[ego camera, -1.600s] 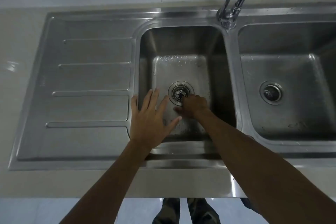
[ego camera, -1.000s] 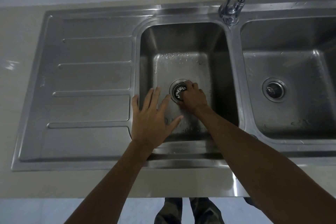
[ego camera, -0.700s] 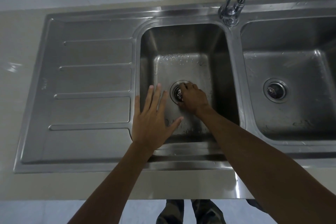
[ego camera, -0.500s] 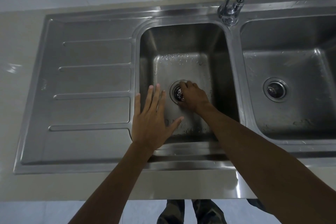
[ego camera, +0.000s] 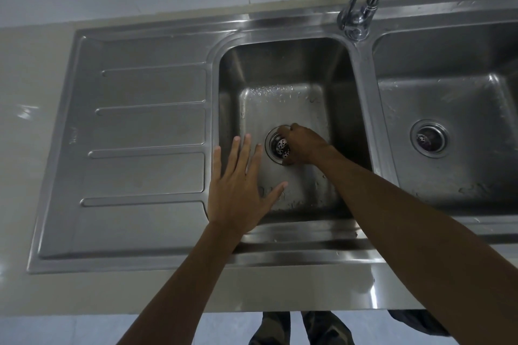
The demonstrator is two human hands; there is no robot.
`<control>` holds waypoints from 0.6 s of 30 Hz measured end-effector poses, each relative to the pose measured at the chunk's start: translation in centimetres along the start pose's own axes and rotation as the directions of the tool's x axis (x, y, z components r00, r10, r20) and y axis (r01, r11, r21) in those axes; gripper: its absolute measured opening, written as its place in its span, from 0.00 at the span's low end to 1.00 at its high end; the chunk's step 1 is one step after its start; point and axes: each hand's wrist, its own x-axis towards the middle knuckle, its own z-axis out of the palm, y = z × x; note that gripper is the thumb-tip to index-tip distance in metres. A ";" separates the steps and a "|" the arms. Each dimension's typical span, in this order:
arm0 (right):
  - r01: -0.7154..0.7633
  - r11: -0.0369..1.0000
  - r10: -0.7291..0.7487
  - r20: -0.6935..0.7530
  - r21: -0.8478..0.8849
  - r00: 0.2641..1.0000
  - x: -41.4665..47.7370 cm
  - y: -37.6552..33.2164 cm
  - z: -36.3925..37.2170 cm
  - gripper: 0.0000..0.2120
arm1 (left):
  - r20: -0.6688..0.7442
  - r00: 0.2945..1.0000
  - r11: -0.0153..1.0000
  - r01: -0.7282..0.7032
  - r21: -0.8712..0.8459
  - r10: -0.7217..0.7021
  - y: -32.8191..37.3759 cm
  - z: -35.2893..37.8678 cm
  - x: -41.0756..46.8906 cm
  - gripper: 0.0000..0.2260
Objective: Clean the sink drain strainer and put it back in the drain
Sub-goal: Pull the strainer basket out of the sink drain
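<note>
Right hand (ego camera: 304, 145) now curled over strainer (ego camera: 281, 146), left hand (ego camera: 238, 190) unmoved

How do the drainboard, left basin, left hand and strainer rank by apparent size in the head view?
1. Drainboard.
2. Left basin.
3. Left hand, though it sits nearer the camera, so it looks enlarged.
4. Strainer, partly covered by the right hand.

No readable text, labels or numbers anywhere; a faint stamped mark on the drainboard (ego camera: 73, 138), 9 o'clock side, is illegible.
</note>
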 end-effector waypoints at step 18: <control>-0.007 1.000 0.009 -0.173 0.016 0.985 -6.3 -1.2 -4.2 0.38 | 0.055 0.998 1.000 -0.008 0.001 0.008 0.0 -1.0 -0.4 0.43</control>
